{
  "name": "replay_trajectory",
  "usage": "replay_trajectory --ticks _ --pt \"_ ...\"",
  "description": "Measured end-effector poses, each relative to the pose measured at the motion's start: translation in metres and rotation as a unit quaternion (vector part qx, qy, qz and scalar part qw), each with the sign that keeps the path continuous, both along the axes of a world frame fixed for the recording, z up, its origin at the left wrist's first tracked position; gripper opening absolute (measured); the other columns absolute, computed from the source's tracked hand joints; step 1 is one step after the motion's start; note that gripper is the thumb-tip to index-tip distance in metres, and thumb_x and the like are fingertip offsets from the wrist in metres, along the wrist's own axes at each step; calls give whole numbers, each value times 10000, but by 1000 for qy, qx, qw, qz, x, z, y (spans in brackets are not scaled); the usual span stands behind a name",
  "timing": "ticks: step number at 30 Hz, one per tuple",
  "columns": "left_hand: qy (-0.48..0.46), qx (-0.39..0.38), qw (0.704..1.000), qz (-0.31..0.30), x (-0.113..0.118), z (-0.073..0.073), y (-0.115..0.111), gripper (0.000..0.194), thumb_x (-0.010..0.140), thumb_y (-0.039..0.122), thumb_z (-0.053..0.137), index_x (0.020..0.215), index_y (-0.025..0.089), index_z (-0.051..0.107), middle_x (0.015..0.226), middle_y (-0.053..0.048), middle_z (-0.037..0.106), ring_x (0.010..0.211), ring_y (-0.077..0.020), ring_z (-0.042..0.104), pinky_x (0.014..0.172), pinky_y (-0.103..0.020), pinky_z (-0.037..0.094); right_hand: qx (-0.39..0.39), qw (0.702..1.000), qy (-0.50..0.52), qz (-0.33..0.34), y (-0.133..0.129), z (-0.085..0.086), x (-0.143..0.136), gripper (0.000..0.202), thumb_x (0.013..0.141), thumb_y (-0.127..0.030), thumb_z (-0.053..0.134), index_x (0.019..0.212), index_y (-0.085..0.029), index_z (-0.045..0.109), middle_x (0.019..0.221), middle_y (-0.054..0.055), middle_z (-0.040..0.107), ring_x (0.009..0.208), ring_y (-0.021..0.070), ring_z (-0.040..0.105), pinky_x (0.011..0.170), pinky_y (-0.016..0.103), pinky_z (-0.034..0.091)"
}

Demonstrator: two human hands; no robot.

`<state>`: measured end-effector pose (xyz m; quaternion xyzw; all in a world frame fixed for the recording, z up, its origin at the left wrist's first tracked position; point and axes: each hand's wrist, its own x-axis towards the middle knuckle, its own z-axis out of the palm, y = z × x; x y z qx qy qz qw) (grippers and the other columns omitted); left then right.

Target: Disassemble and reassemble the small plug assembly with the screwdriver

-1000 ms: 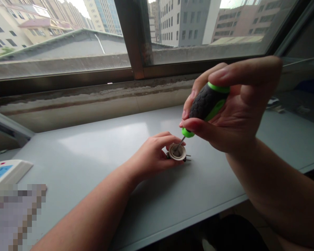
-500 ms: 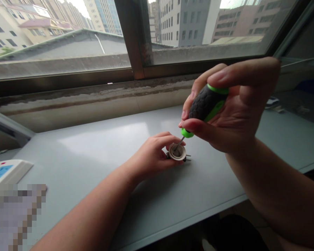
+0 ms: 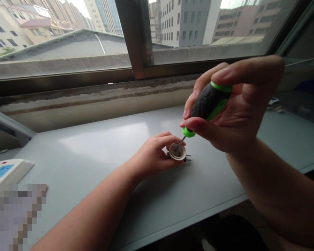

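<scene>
My left hand rests low over the grey table, its thumb and fingers closed around a small round white socket. The socket's opening faces up, and two metal prongs stick out on its right side. Above and to the right, my right hand grips a screwdriver with a black and green handle. Its thin shaft slants down to the left into the socket's opening. The tip is inside the socket, and what it touches there is too small to tell.
A white power strip with blue panels lies at the left edge, above a pixelated area. Behind the table runs a window frame. Small objects lie at the back right, in shadow.
My right hand and the screwdriver's handle have shifted slightly to the right, with the shaft still in the socket. My left hand and the socket look unmoved.
</scene>
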<state>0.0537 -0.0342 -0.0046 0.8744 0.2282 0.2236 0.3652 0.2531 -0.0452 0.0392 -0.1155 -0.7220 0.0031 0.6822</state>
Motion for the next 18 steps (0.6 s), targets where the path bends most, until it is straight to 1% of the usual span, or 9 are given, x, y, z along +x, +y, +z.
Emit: replay_trajectory --ticks 3,6,11,18 --pt "-2 0 1000 -1 0 0 0 358 826 253 801 1174 192 741 1069 -74 704 860 -176 671 650 -248 569 -1 1000 -2 -2 -1 1 1 561 793 -594 827 1226 -338 580 1163 -38 604 1091 180 735 784 298 689" --pt "-3 -2 1000 -6 0 -1 0 358 827 259 801 1174 195 741 1079 -75 704 861 -177 669 638 -245 566 -4 1000 1 -4 -3 1 0 539 802 -578 825 1219 -328 593 1158 -31 618 1083 182 736 746 286 692" --pt "-2 3 1000 -1 1 -1 0 332 831 271 796 1152 197 751 1074 -77 702 861 -181 668 658 -258 573 -12 1000 2 -8 -5 0 -1 528 811 -577 821 1218 -341 581 1157 -29 619 1081 193 739 749 312 704" --pt "2 0 1000 -4 0 -2 1 341 824 260 804 1156 200 750 1081 -76 703 869 -180 673 667 -256 573 9 1000 7 12 -4 1 -1 520 807 -532 842 1218 -327 599 1151 -21 621 1055 177 728 719 283 688"
